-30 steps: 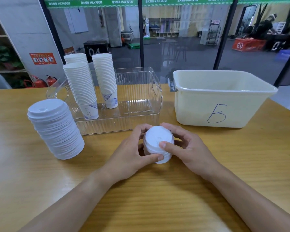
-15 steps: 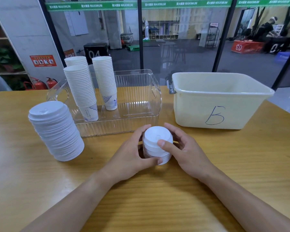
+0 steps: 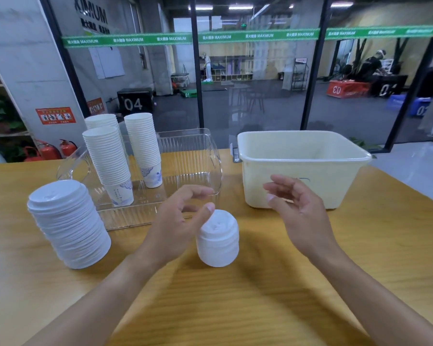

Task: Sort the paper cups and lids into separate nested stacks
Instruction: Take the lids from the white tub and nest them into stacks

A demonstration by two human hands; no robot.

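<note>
1. The fingers (image 3: 198,193) of the left hand (image 3: 175,221), clasped round the short stack of white plastic lids (image 3: 218,238) half a second ago, are now released and loosely curled; only the thumb tip remains at the stack's top edge, contact uncertain.
2. The right hand (image 3: 300,211) has been lifted clear, fingers relaxed and holding nothing, in front of the cream plastic tub (image 3: 335,186).
3. The short lid stack is left standing alone on the yellow wooden bench (image 3: 285,283).
4. It is judged ready to be merged with the tall leaning stack of white lids (image 3: 68,223); nested white paper cups (image 3: 108,158) stand in the clear ribbed tray (image 3: 193,156).
</note>
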